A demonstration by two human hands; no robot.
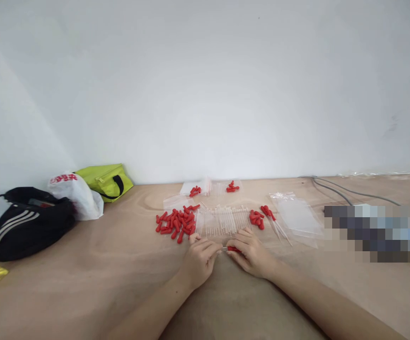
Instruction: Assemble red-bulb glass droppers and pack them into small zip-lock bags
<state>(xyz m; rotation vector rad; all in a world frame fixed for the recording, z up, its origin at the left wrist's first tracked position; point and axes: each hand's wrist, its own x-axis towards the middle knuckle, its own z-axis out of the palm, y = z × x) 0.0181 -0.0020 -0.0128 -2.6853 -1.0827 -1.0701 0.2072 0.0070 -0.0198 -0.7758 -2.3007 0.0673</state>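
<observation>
L hand fingers pinch tube, R hand fingers grip bulb, btwn hands nr tube row on table. Prob mid-fit; next push needs straight alignment

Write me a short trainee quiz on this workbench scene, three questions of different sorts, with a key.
1. Which hand grips a red dropper bulb?
2. True or false: the white plastic bag sits between the black striped bag and the lime-green bag.
3. Fill in: as the wearer sees it, the biggest heap of red dropper bulbs lies to the ____ of the row of clear tubes.

Key:
1. The right hand; the left hand holds the thin clear tube.
2. True.
3. Left.
</observation>
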